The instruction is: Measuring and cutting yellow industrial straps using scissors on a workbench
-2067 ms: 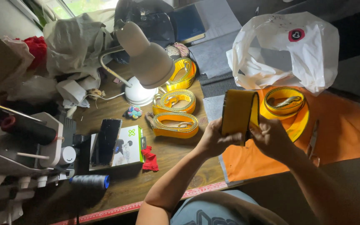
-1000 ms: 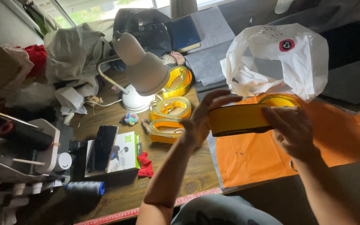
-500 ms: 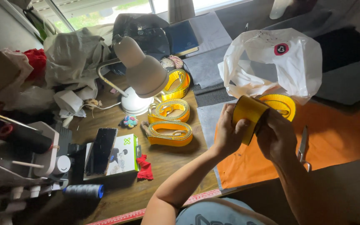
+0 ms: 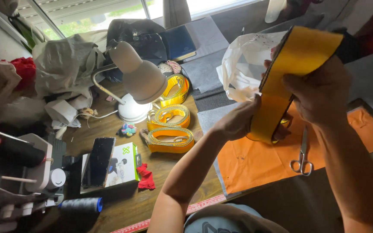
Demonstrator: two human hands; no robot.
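Since half a second ago the yellow strap (image 4: pixel 291 77) has come up out of a tight fold near the orange cloth (image 4: pixel 255 164) and now stands raised and stretched as a broad band tilted toward the camera, its upper end high in front of the white plastic bag (image 4: pixel 242 69).

The right hand's (image 4: pixel 320 92) fingers are closed around the strap's upper half, thumb on the yellow face. The left hand's (image 4: pixel 238 123) fingers pinch its lower part, where the band curves under just above the cloth.

Scissors (image 4: pixel 302 155) lie on the orange cloth just beside the right forearm. To the left, on the wooden table (image 4: pixel 121 203), several coiled yellow straps (image 4: pixel 169 129) sit near the base of a white desk lamp (image 4: pixel 137 82). Further left a dark phone (image 4: pixel 98 160) rests on a white and green box (image 4: pixel 121 166), with a small red scrap (image 4: pixel 145 177) beside it and a grey thread spool (image 4: pixel 80 204) near the table's edge.
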